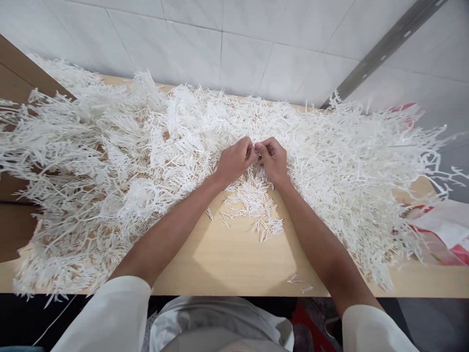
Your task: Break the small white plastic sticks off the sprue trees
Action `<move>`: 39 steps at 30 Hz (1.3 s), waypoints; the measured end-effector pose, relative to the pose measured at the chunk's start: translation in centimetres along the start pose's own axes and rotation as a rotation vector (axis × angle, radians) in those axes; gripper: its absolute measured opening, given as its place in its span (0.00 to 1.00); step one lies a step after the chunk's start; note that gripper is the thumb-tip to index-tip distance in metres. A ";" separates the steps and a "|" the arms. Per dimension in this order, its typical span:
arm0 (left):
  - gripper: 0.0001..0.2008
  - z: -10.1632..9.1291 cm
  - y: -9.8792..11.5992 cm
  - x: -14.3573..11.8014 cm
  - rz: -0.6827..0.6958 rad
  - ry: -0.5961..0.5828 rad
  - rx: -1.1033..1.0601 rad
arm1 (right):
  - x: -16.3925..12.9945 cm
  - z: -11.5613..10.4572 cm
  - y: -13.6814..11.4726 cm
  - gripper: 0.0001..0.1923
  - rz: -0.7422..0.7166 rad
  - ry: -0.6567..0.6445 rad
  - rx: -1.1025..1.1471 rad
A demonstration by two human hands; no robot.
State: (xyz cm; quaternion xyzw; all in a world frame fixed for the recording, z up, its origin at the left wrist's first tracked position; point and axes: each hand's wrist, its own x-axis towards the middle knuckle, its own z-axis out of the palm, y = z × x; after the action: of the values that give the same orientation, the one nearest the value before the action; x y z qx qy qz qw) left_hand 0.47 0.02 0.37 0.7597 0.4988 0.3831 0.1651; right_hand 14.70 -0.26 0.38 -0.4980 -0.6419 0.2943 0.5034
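My left hand (235,159) and my right hand (273,158) meet at the middle of the table, fingertips pinched together on a small white plastic piece (257,152) between them. Just below my hands lies a small heap of short white plastic sticks (254,203) on the bare wood. A big tangled pile of white plastic branched frames (120,161) spreads over the table to the left, behind and to the right of my hands. What exactly sits between my fingers is mostly hidden.
The light wooden table (227,259) runs to a front edge near my body. A white tiled wall (242,44) stands behind. A red and white plastic bag (443,234) lies at the right edge. Brown cardboard (14,73) stands at the far left.
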 end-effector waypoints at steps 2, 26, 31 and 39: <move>0.07 -0.1 0.1 0.0 -0.027 0.015 0.014 | -0.3 0.1 0.0 0.19 -0.044 0.029 -0.135; 0.17 -0.9 -1.7 0.9 0.045 0.136 -0.170 | 0.5 -0.2 0.2 0.20 0.023 0.129 0.118; 0.18 -0.7 -2.1 1.1 0.091 0.154 -0.219 | 0.2 0.1 -0.2 0.18 0.032 -0.053 0.112; 0.13 -0.4 -2.6 1.3 0.126 0.076 -0.277 | 0.5 0.0 0.8 0.18 0.047 0.035 0.175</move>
State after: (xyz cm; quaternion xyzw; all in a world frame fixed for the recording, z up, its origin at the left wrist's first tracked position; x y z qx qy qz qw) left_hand -1.18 2.29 -0.46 0.7444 0.3986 0.4862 0.2251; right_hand 14.99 0.45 -0.12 -0.4721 -0.5930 0.3524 0.5489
